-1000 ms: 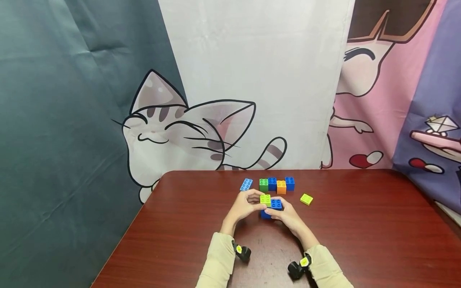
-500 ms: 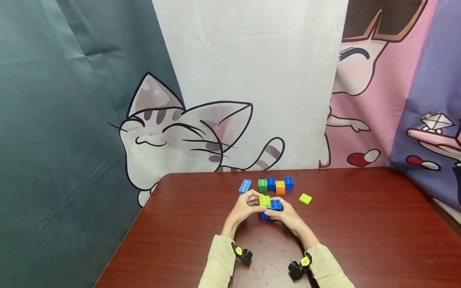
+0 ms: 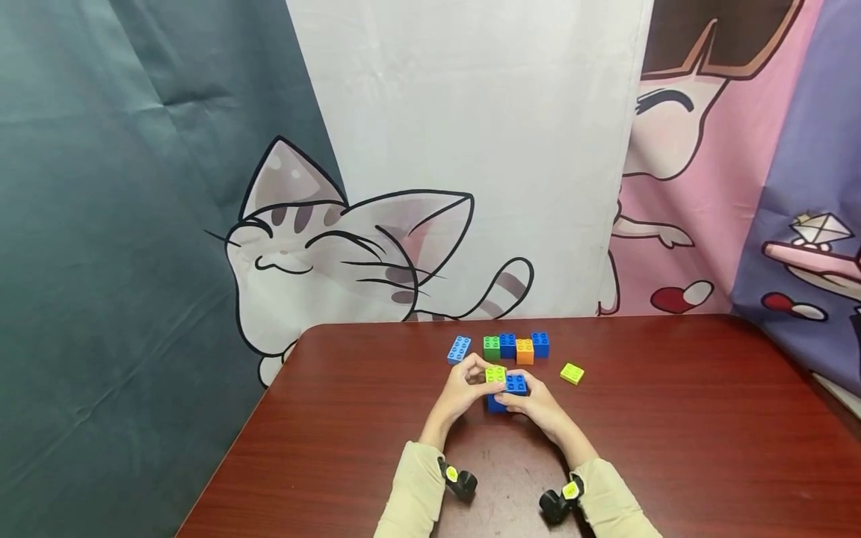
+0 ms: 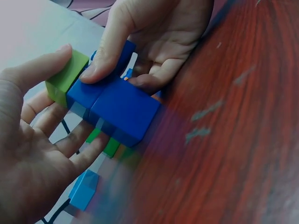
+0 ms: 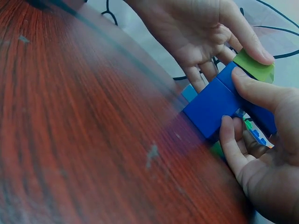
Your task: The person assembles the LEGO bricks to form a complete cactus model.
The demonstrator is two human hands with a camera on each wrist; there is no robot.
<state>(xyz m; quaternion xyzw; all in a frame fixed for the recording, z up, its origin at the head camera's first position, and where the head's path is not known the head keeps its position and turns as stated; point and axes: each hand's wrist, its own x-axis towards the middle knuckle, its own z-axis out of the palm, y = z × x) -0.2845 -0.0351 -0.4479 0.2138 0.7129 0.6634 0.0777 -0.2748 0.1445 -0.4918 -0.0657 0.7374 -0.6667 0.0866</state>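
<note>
left hand sits a little further toward 3 o'clock than half a second ago, its thumb now covering more of the near side of the lime brick; right hand looks much the same. the left hand pinches the lime brick between thumb and fingers, on top of the build. the right hand grips the blue bricks, its thumb on their near face and fingers behind: the lower blue stack at 6 o'clock from the lime brick, and the upper blue brick toward 4 o'clock. whether the build rests on the counter or hangs just above it, i cannot tell.

outward from the build, the light blue brick lies between 10 and 11 o'clock, the green brick near 12, the orange brick at 1, and the lime plate just short of 3.

the upper blue brick juts out with a gap beneath, so a hard press on that end could lever it loose. uneven thumb pressure might tilt the lime brick, and a slackening right hand could let the whole build twist.
</note>
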